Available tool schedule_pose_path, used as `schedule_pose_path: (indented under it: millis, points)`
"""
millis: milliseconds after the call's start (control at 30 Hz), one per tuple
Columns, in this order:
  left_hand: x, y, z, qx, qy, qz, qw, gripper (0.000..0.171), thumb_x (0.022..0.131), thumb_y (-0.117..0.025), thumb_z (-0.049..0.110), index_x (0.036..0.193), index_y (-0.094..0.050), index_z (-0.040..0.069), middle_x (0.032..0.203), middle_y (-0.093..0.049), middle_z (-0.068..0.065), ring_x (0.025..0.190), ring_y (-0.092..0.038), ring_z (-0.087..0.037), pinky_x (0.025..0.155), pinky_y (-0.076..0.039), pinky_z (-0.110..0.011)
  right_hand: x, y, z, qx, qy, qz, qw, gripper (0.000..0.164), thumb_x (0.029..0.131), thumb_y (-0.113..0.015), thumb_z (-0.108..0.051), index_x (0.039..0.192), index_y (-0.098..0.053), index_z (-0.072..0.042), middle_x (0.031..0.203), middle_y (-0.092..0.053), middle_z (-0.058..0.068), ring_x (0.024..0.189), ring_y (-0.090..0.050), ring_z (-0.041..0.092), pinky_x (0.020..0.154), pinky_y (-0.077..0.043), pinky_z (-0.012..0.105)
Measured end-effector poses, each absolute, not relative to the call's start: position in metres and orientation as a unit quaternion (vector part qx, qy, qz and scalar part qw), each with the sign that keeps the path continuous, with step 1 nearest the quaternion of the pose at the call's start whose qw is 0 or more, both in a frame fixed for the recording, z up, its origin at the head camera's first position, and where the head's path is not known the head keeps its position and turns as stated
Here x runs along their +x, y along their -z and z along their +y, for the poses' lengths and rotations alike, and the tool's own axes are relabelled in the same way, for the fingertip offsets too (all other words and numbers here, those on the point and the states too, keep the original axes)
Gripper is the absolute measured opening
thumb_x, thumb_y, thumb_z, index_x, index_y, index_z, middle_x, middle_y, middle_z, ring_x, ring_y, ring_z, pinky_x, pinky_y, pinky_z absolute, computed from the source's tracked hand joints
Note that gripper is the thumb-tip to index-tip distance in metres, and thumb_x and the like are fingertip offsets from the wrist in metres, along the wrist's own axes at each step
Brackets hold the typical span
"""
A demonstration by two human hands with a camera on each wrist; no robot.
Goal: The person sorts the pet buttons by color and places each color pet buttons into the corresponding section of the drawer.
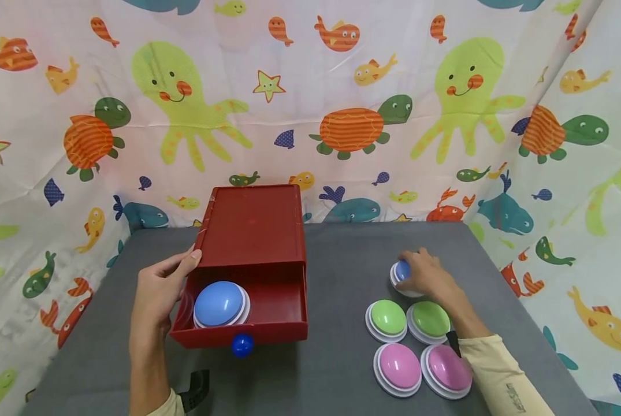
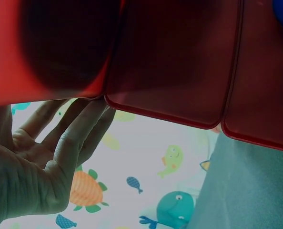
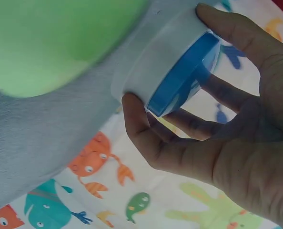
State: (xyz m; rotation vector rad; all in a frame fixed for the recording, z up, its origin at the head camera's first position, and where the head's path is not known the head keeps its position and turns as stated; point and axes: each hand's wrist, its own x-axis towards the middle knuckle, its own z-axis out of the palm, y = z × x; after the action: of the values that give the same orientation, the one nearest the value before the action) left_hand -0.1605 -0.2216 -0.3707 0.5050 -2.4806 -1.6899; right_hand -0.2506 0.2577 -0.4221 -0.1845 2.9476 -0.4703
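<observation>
A blue-topped button (image 1: 402, 271) with a white base is to the right of the red box (image 1: 253, 225); whether it touches the table (image 1: 336, 289) I cannot tell. The right hand (image 1: 426, 274) is clamped on it, thumb and fingers gripping the rim. Dark lettering (image 1: 515, 390) on the right sleeve (image 1: 497, 370) is too small to read.

The box's drawer (image 1: 289, 331) is pulled out at the front and contains another blue button (image 1: 219, 303), sitting toward the drawer's left side; a round blue knob (image 1: 242, 345) is on the drawer front. At the box's left edge, the left hand (image 1: 156, 289) touches with fairly straight fingers, thumb at the upper edge.

Right of the box, nearer the wearer than the gripped button, are two green buttons (image 1: 388, 317), then two pink buttons (image 1: 400, 366). Behind the box hangs sea-animal cloth (image 1: 300, 58).
</observation>
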Motion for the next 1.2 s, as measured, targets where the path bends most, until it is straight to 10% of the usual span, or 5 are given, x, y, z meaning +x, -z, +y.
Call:
schedule_pose_path:
  millis: [333,1200]
  points:
    - [-0.159,0.372,-0.223,0.167,0.544,-0.821,0.043,0.069,0.097,-0.059,0.065,0.152,-0.056,0.023,0.153,-0.060,-0.013,0.131,-0.060,-0.031,0.094,-0.063,-0.034,-0.219,0.386,0.235,-0.078,0.187,0.978,0.042,0.069,0.078,-0.091,-0.024,0.136,-0.060,-0.001,0.128,-0.058,0.031,0.112,-0.058,0.049,0.084,-0.062,0.060]
    - [-0.160,0.371,-0.218,0.161,0.556,-0.813,0.063,0.068,0.098,-0.059,0.063,0.152,-0.056,0.021,0.152,-0.061,-0.014,0.131,-0.062,-0.034,0.103,-0.057,-0.047,-0.137,0.281,0.134,-0.212,0.254,0.943,-0.045,0.070,0.079,-0.090,-0.031,0.142,-0.061,-0.020,0.133,-0.060,0.013,0.118,-0.062,0.036,0.082,-0.066,0.053]
